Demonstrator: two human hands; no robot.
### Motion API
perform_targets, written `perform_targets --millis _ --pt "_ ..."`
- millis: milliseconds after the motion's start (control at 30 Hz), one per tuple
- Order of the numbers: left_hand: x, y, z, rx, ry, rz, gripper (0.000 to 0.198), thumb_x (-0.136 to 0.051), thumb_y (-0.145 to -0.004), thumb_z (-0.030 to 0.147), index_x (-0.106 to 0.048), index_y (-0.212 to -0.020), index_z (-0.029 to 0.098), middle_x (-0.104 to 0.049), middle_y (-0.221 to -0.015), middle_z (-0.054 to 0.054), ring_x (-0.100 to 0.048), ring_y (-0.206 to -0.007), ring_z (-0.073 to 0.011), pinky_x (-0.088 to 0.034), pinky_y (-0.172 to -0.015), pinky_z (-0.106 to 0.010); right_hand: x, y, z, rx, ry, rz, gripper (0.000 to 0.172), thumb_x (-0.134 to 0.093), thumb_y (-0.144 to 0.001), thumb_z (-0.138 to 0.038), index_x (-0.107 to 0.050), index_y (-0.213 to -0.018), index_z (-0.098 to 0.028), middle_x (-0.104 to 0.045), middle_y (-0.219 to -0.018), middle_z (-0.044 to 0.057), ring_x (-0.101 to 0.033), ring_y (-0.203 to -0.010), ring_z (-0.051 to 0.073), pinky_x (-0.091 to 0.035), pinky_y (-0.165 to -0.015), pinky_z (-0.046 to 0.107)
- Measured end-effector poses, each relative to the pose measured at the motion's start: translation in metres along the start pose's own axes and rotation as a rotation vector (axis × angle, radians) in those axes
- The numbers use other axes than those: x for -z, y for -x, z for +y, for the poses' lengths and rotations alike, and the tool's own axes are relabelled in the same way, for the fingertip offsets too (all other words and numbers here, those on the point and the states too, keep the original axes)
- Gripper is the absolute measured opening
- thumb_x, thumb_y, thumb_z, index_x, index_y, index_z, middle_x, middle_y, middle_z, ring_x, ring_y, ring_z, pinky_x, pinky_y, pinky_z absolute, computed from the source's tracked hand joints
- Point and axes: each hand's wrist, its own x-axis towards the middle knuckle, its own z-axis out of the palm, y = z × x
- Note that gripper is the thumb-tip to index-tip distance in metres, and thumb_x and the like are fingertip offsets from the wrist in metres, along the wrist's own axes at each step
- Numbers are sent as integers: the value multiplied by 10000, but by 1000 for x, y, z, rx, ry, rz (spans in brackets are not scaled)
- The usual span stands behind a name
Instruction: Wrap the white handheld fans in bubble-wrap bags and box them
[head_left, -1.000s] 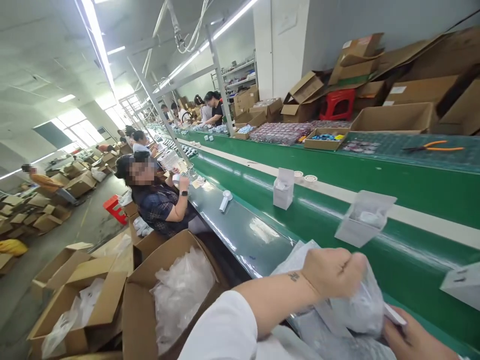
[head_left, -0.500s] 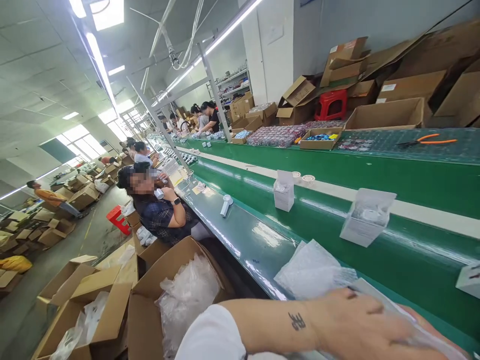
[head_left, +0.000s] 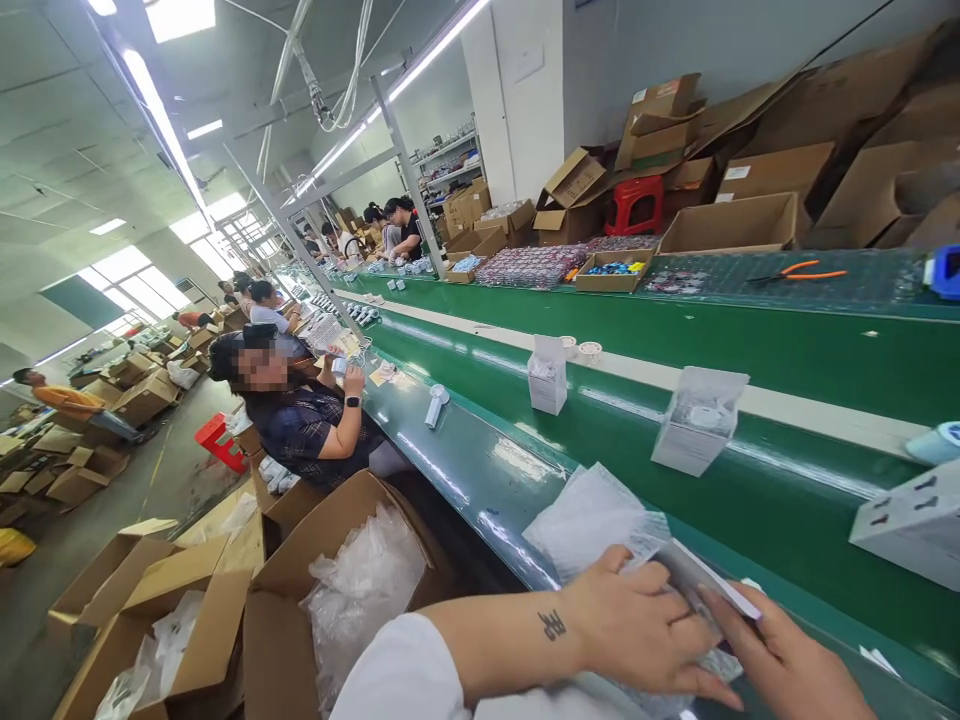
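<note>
- The workshop floor (head_left: pixel 169 460), strewn with cartons, runs alongside the green belt (head_left: pixel 750 510).
- On the near side of the belt we have a dark, glossy bench (head_left: pixel 465 465); short of that, an open cardboard box (head_left: pixel 279 640) holds crumpled plastic.
- On the belt stand two open white boxes (head_left: pixel 686 455) (filled, though we cannot make out with what).
- Translucent bags (head_left: pixel 585 515) lie on the bench, beside the belt's near edge.
- Our left hand (head_left: pixel 645 625) is spread over plastic in front of the belt; our right hand (head_left: pixel 795 650) pinches a flat white carton (head_left: pixel 709 577), tilted, just short of the belt.
- We judge the step to be handling that carton against the plastic; the next move calls for keeping the right pinch steady while the left fingers adjust.
</note>
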Motion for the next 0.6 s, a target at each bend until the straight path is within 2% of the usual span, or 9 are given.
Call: perform_targets --millis 67,133,233,333,400,433,500,533,600 --pt "-3 7 -3 -49 -1 -26 517 -415 -852 636 -654 -850 177 -673 -933 -73 -570 -888 -219 -440 -797 -437 -6 3 4 -45 -210 -70 430 -423 -795 -597 -558 -1069 -293 -705 -992 122 -699 -809 277 -562 -653 370" --pt "-2 13 -8 -33 60 -52 433 -437 -881 561 -641 -884 178 -670 -992 -61 -580 -928 -209 -417 -875 -471 -17 9 13 -63 -404 -49 720 -518 -691 -641 -389 -1297 -275 -533 -1327 159 -582 -1130 349 -555 -775 432" --pt "6 18 -24 185 284 19 352 -498 -874 490 -613 -1024 193 -641 -1108 -72 -563 -1053 -215 -387 -959 -467 -38 21 26 -59 -387 18 1111 -666 -524 -617 -129 -1431 -267 -256 -1511 177 -357 -1314 436 -507 -866 521" --pt "12 14 -47 535 596 112 785 -727 -663 541 -463 -1294 157 -493 -1332 -164 -436 -1242 -290 -361 -1024 -469 -56 29 26 4 -282 -73 1070 -681 -580 -561 -129 -1428 -215 -334 -1452 189 -383 -1299 414 -419 -999 525" --pt "5 4 -58 636 852 -13 1061 -837 -492 516 -380 -1372 139 -421 -1393 -193 -375 -1289 -339 -345 -1041 -488 -64 29 20 37 -266 -113 934 -637 -661 -540 -177 -1397 -196 -441 -1360 172 -439 -1265 363 -377 -1047 494" --pt "-2 -3 -61 644 983 -122 1039 -848 -480 485 -407 -1358 147 -454 -1369 -178 -407 -1263 -340 -366 -1024 -481 -67 27 18 40 -266 -114 863 -606 -699 -534 -196 -1377 -193 -472 -1324 165 -463 -1247 339 -375 -1053 477" --pt "-18 -15 -61 685 1178 -286 708 -788 -600 422 -553 -1216 163 -607 -1178 -110 -546 -1095 -283 -442 -936 -426 -71 23 16 39 -264 -122 756 -546 -761 -517 -205 -1352 -192 -494 -1289 160 -494 -1221 303 -389 -1046 442" --pt "-25 -20 -58 732 1235 -299 509 -728 -678 387 -611 -1119 161 -655 -1053 -77 -589 -990 -243 -467 -885 -389 -73 22 19 36 -250 -125 743 -534 -772 -512 -197 -1353 -192 -488 -1296 163 -495 -1221 298 -399 -1039 432" --pt "-32 -25 -57 851 1300 -189 272 -609 -779 328 -656 -978 147 -675 -885 -39 -600 -853 -183 -478 -822 -333 -77 22 29 25 -174 -65 820 -542 -751 -524 -146 -1387 -191 -409 -1377 184 -431 -1281 324 -373 -1058 454"
